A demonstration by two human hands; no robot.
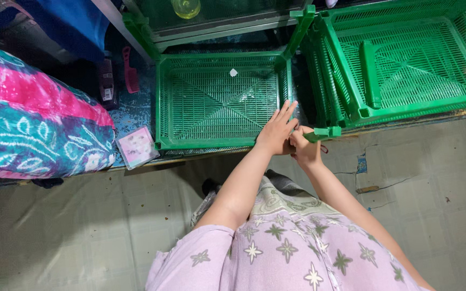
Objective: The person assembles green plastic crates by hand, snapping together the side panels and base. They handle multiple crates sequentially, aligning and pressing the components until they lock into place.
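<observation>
A green plastic lattice tray (217, 102) lies flat in front of me, on a blue mat. My left hand (276, 131) rests flat on the tray's near right corner, fingers stretched toward its right wall. My right hand (304, 148) is closed around a short green plastic post piece (322, 133) held right beside that corner. A green upright bar (299, 29) rises at the tray's far right corner.
A stack of green lattice trays (405, 59) with a loose green bar inside stands at the right. A pink and teal patterned cushion (33, 118) lies at the left, with a small square card (137, 146) and a pink comb (130, 73) near it. Grey tiled floor lies below.
</observation>
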